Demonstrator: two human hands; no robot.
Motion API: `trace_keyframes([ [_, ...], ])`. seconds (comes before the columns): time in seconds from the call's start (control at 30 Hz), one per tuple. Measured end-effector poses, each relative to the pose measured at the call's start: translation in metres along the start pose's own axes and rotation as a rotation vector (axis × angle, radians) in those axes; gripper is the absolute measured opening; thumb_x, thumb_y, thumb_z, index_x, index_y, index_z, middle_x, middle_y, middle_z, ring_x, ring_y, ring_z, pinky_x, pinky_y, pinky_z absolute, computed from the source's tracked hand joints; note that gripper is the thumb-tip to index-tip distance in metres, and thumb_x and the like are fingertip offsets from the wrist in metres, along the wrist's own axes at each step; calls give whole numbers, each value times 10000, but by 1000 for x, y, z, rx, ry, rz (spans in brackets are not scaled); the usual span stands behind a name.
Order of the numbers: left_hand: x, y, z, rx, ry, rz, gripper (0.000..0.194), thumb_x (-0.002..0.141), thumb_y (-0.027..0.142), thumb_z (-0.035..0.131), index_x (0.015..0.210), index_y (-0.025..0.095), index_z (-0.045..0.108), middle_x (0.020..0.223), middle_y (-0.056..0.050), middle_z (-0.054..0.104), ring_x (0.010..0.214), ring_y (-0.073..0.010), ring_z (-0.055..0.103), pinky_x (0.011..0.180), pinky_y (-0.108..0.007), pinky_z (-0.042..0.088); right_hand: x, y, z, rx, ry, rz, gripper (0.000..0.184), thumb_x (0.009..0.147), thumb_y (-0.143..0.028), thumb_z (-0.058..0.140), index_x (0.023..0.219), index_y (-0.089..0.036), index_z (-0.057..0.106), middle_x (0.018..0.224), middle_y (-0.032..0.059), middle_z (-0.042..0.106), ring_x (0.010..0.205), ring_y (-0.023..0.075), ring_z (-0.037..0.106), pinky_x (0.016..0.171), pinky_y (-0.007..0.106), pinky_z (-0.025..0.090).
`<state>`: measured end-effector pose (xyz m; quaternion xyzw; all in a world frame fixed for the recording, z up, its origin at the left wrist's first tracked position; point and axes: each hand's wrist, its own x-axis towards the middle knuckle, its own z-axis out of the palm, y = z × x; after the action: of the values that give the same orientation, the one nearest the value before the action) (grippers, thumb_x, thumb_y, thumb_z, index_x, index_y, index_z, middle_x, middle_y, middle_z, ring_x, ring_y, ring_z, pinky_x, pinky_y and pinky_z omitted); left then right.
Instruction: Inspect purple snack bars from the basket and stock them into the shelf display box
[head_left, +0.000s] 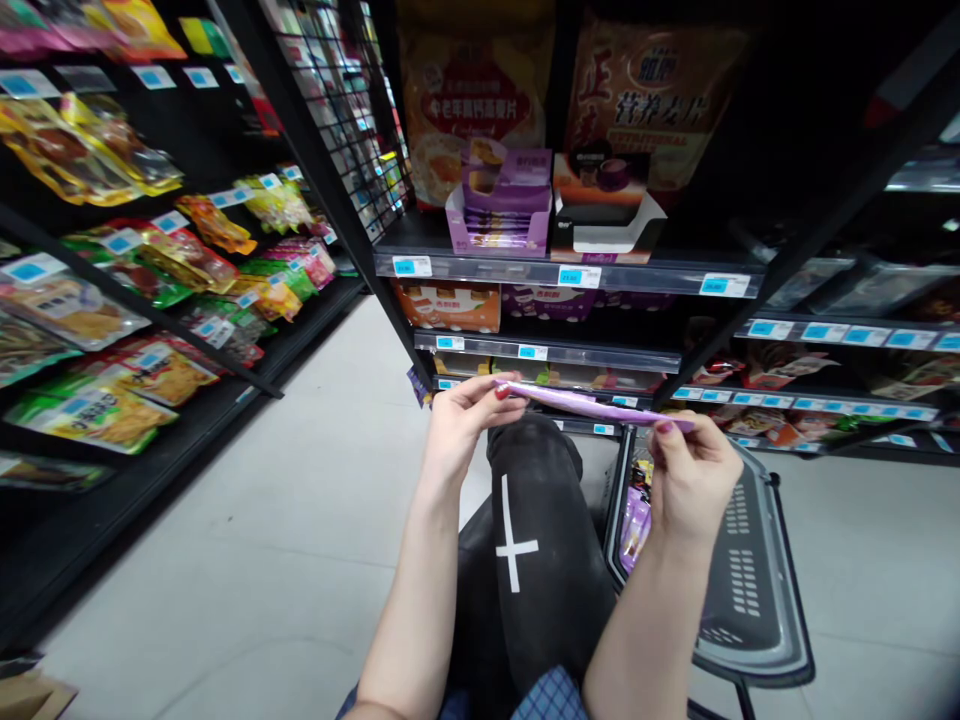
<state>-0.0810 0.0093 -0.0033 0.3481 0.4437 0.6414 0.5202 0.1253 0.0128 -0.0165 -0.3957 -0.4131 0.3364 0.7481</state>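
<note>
A slim purple sachet (585, 403) is stretched level between my two hands, above my knee. My left hand (476, 405) pinches its left end between thumb and fingers. Its right end is pinched by my right hand (694, 460). Ahead on the shelf stands an open purple display box (499, 205) with similar slim sachets (495, 228) inside. Beside that box is a black and brown open carton (606, 210). Below my right hand, purple packets (634, 525) lie in a dark shopping basket (750, 590), partly hidden by my arm.
Large oatmeal bags (480, 95) stand behind the display boxes. A lower shelf holds orange multipacks (448, 306) and purple ones. To the left, a rack (142, 400) carries many snack bags. Pale tiled floor (300, 520) lies between the racks; a cardboard box (34, 692) sits at bottom left.
</note>
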Motion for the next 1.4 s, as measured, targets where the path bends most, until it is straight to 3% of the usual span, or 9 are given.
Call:
trace_keyframes([
  [0.17, -1, -2, 0, 169, -59, -79, 235, 655, 311, 771, 806, 136, 736, 499, -4, 628, 409, -91, 564, 368, -164, 434, 3, 0, -3, 20, 121, 64, 333, 634, -313, 788, 504, -176, 514, 401, -90, 367, 372, 46, 284, 384, 220, 185],
  [0.27, -1, -2, 1, 229, -31, -67, 190, 647, 324, 768, 730, 156, 737, 438, 29, 550, 342, -45, 443, 306, -146, 283, 4, 0, -3, 39, 159, 105, 358, 620, -307, 790, 475, -187, 485, 387, -91, 355, 357, 48, 269, 364, 225, 161],
  [0.7, -2, -2, 4, 176, -55, -51, 147, 627, 285, 767, 648, 145, 729, 524, 10, 598, 423, -56, 470, 404, -177, 426, 5, -2, -4, 92, 203, 157, 371, 571, -294, 820, 457, -176, 487, 371, -88, 362, 342, 34, 279, 325, 197, 176],
  [0.83, -1, -4, 6, 112, -55, -80, 169, 622, 281, 774, 673, 128, 721, 542, 3, 627, 425, -62, 519, 422, -177, 481, 4, 3, 0, 159, 129, 182, 270, 646, -331, 775, 599, -174, 561, 474, -68, 491, 384, 48, 410, 347, 177, 305],
  [0.93, -2, -8, 12, 75, -86, -127, 214, 627, 288, 781, 737, 120, 708, 604, -13, 674, 504, -89, 608, 486, -182, 537, -8, 9, 21, 179, -28, 253, 266, 661, -338, 758, 820, -187, 607, 693, -29, 638, 578, 104, 608, 506, 214, 484],
  [1.03, -6, -13, 22, 113, -206, -215, 244, 606, 261, 795, 761, 112, 680, 621, -20, 692, 553, -122, 654, 556, -224, 575, -20, 17, 46, 133, -137, 300, 277, 724, -370, 691, 902, -183, 592, 783, 2, 679, 718, 134, 658, 676, 266, 535],
  [1.1, -9, -16, 26, 198, -333, -296, 261, 592, 227, 799, 788, 111, 672, 634, -26, 703, 571, -137, 670, 589, -239, 578, -16, 23, 48, 47, -177, 374, 296, 784, -408, 611, 971, -183, 568, 754, 10, 686, 685, 146, 662, 664, 285, 542],
  [1.2, -9, -17, 27, 339, -426, -339, 244, 641, 221, 764, 846, 118, 680, 709, -50, 731, 641, -140, 689, 606, -206, 548, 4, 37, 15, -310, -187, 565, 266, 873, -396, 499, 1040, -192, 537, 794, 9, 690, 644, 135, 656, 620, 273, 541],
  [1.4, 3, -24, 18, 390, -334, -238, 237, 750, 332, 685, 883, 135, 683, 775, -60, 743, 673, -122, 683, 646, -208, 532, 6, 75, -120, -750, -30, 851, 295, 898, -341, 539, 1115, -143, 564, 1048, 64, 629, 861, 157, 632, 743, 345, 545],
])
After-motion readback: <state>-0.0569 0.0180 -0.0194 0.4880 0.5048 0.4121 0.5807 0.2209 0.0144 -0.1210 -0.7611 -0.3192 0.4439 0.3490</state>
